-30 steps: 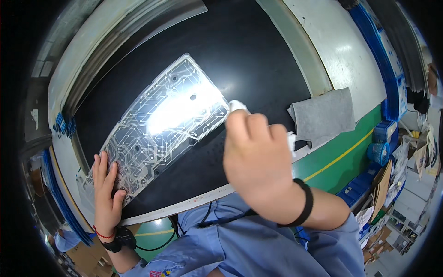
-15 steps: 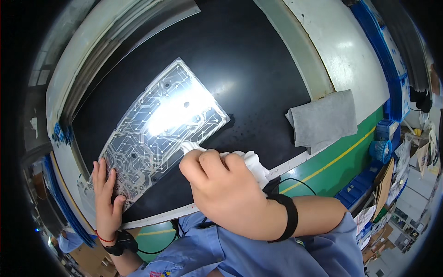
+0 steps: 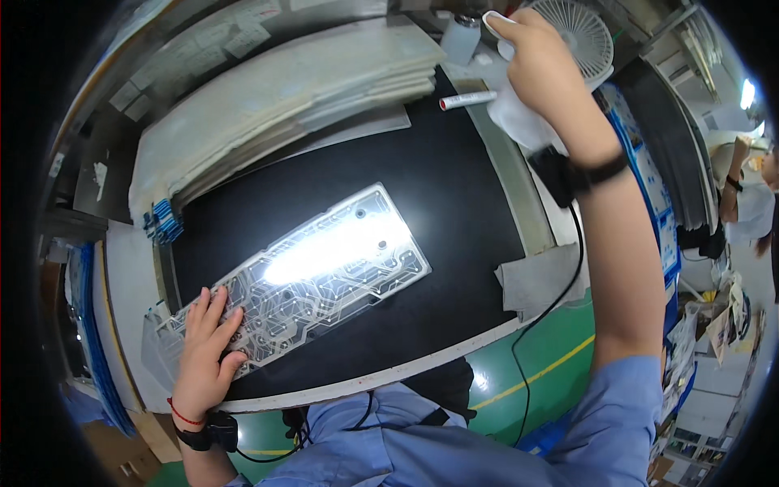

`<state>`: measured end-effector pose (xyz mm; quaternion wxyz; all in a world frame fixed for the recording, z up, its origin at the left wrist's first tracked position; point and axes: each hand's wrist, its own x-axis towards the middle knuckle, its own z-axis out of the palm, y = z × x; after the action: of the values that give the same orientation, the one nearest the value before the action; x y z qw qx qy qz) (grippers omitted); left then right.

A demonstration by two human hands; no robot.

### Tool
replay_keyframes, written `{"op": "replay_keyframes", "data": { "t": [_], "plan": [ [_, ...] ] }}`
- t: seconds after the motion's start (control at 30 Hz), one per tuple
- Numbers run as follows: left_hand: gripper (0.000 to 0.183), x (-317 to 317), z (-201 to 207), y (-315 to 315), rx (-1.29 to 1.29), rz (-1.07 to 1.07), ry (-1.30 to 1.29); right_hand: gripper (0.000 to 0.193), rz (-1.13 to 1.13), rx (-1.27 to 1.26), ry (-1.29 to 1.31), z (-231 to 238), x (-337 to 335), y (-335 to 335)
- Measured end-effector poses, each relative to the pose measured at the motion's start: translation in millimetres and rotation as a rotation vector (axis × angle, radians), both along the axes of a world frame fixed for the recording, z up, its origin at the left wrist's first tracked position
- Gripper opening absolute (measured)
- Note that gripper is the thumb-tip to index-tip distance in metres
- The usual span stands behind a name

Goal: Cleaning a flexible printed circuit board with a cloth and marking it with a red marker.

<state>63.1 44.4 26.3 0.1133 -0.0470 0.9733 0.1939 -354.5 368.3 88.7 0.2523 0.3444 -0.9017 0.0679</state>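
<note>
While the L hand [image 3: 209, 353] rests flat, fingers [image 3: 213, 311] spread, on the lower-left end of the clear circuit sheet [image 3: 345, 304], the R hand [image 3: 545, 69] is up at upper right, its fingers closed on a white cloth [image 3: 519, 120]. Sheet's on the black worktop [image 3: 466, 187], ctr-left of frame, long axis lower left to upper right. From R fingers it lies down & left, well apart; L hand's nearer, touching. Bottle [image 3: 460, 42] is just left of R hand, contact unclear; fan [image 3: 578, 39] behind, marker [image 3: 467, 101] below-left. Vs. 0.5 s ago: R hand's gone from sheet's lower edge to upper right; L hand stays put on sheet; view's shifted too, so sheet sits lower in frame.
</note>
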Motion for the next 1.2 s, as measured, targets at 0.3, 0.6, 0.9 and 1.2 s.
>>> {"op": "replay_keyframes", "data": {
  "t": [0.3,0.6,0.9,1.2],
  "plan": [
    [0.064,7,-7,-5,0.024,-0.026,0.038,0.038,-0.061,0.088,0.108,-52,-100,-32],
    [0.063,5,-9,-2,0.009,-0.014,0.039,0.022,-0.040,0.206,0.102,-40,-115,-28],
    [0.062,8,-10,-2,-0.027,0.003,0.025,0.037,0.392,0.000,0.090,-37,89,-1],
    [0.060,2,-12,-3,-0.059,-0.056,0.042,0.047,0.209,0.243,-0.297,-83,270,2]
  ]
}}
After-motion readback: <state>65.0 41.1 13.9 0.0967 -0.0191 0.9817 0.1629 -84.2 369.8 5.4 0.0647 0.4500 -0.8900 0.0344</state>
